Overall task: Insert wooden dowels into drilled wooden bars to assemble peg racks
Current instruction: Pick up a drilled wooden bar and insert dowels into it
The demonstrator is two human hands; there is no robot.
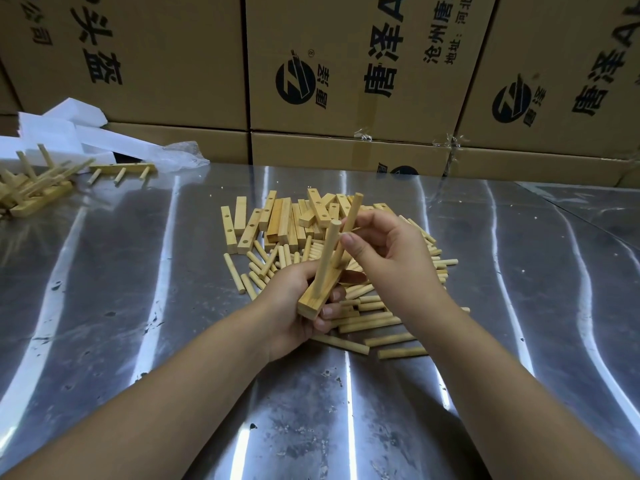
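Observation:
My left hand grips a drilled wooden bar above the table. One dowel stands upright in the bar near its close end. A second dowel rises from the bar further along, and my right hand pinches it between thumb and fingers. Beneath the hands lies a heap of loose dowels. Behind it sits a pile of drilled bars.
The shiny metal table carries a finished peg rack at the far left and a stack of further racks beside it. White foam blocks lie behind those. Cardboard boxes wall the back.

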